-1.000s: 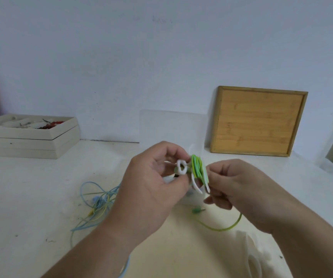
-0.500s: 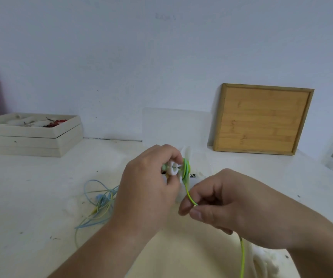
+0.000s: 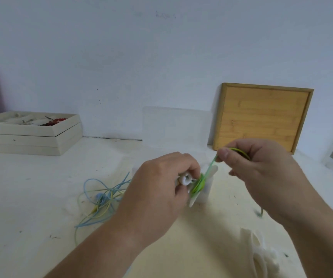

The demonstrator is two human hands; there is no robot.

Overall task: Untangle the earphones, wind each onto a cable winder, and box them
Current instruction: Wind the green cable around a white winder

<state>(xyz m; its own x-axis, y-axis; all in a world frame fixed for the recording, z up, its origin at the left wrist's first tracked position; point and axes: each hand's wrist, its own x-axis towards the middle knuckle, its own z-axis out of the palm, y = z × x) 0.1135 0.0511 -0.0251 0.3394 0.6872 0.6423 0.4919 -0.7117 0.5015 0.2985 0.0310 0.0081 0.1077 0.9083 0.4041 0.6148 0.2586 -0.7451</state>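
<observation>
Right hand [image 3: 262, 173] was low, below the spool, half a second ago, dragging the strand downward; now it is up and to the right of it, so roughly another half turn has gone on. The winding step on the green earphone cable [image 3: 198, 184] is mid-way, not finished: slack trails off behind the right wrist, end not visible. Left hand [image 3: 157, 189] has its fingers curled round the white cable winder [image 3: 186, 179], gripping its left end, held in the air above the desk [image 3: 31, 197] between the two hands. Right hand pinches the green strand between thumb and forefinger, with a loop over the fingers. Winder is seen nearly edge-on, its flat flange long axis tilted lower-left to upper-right; green coil sits around the middle. The taut strand leaves the coil pointing up and right to the pinch. Blue and yellow tangle [image 3: 101, 197] lies on the desk left of the hands, untouched, so it likely comes next. Spare white winders [image 3: 256, 251] lie at bottom right. Nothing visibly boxed yet.
</observation>
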